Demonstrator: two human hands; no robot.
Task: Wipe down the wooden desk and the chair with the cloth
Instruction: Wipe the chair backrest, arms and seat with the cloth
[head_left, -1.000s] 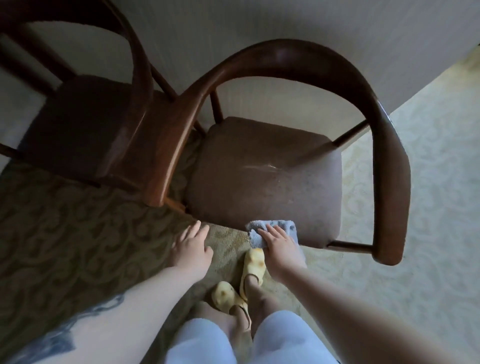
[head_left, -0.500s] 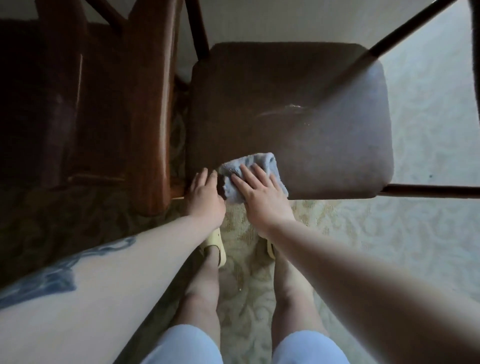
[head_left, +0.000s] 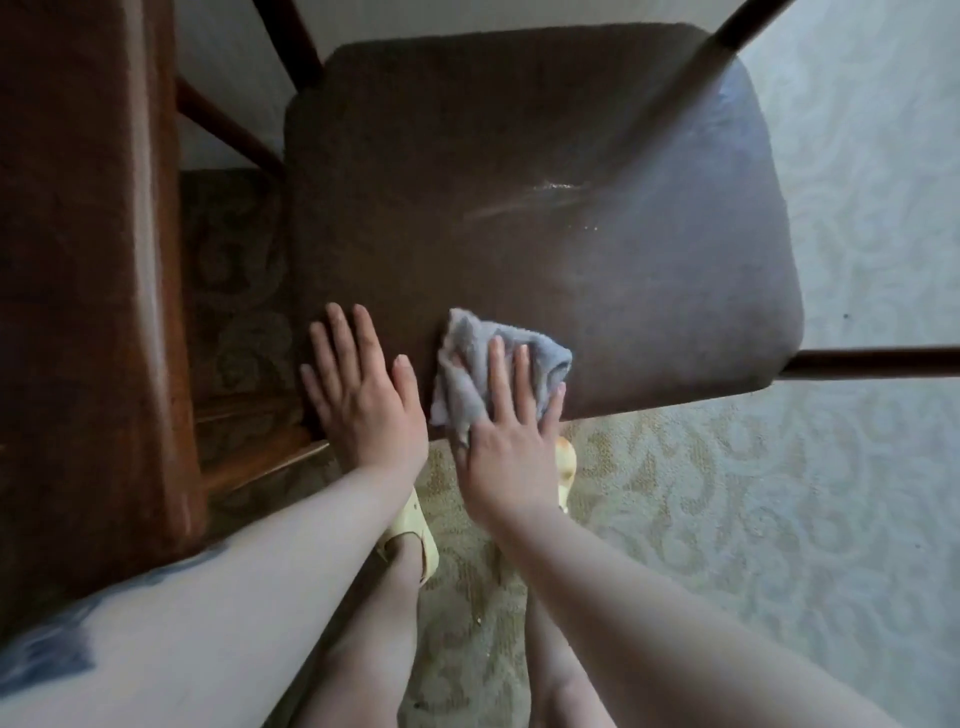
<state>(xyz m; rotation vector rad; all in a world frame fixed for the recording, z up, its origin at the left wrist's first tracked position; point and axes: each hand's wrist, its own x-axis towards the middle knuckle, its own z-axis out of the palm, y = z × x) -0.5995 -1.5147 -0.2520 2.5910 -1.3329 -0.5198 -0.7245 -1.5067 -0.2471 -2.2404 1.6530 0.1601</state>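
Observation:
A dark brown chair seat (head_left: 519, 182) fills the upper middle of the head view, with a faint wet streak near its centre. A crumpled grey-blue cloth (head_left: 467, 374) lies on the seat's front edge. My right hand (head_left: 509, 436) presses flat on the cloth with straight fingers. My left hand (head_left: 363, 395) rests flat on the seat's front left corner, just left of the cloth and apart from it. The desk is out of view.
The chair's broad wooden armrest (head_left: 98, 260) runs down the left side. Thin dark rails (head_left: 872, 361) stick out at the right and top. Patterned carpet (head_left: 753, 519) lies below, with my legs and yellow slippers (head_left: 410, 540) close to the seat's front.
The view has moved closer over the seat. Both hands slid forward onto the seat, the right pushing the cloth a little further in; the left hand now lies flat on the seat.

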